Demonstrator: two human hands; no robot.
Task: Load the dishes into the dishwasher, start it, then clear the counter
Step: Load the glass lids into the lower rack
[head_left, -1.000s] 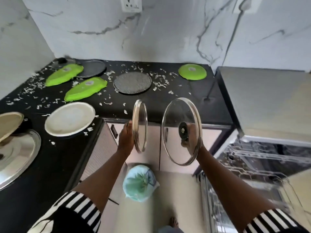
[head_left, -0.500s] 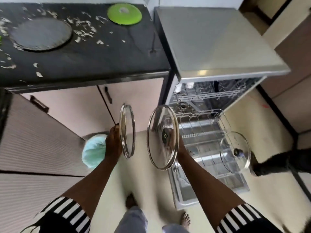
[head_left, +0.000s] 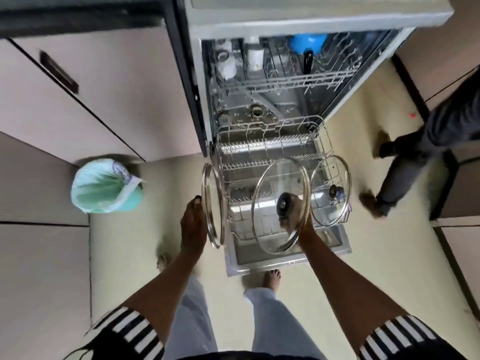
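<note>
Left fingers (head_left: 195, 202): yours were curled round the rim of a steel-edged glass lid (head_left: 213, 206), gripping it upright and edge-on to you.
Left hand (head_left: 193, 222): it sat at that lid's left side, just left of the pulled-out lower rack (head_left: 259, 152).
Right fingers (head_left: 294, 203): they were closed on the black knob of a larger glass lid (head_left: 275, 183), seen through the glass.
Right hand (head_left: 298, 219): it was behind that lid, holding it tilted over the front of the lower rack.
Your two lids: they were apart. Whether either touched the rack could not be told.
Lower rack: it was drawn out over the open door (head_left: 285, 258). A third glass lid (head_left: 330, 183) stood upright at its right edge.
Dishwasher (head_left: 285, 27): it stood open before you, with a blue bowl (head_left: 307, 42) at the back of the upper rack (head_left: 285, 79).
Floor, left: a bin (head_left: 104, 188) with a pale green liner stood by the cabinets (head_left: 91, 100).
Floor, right: another person's legs (head_left: 415, 165) stood near the dishwasher.
</note>
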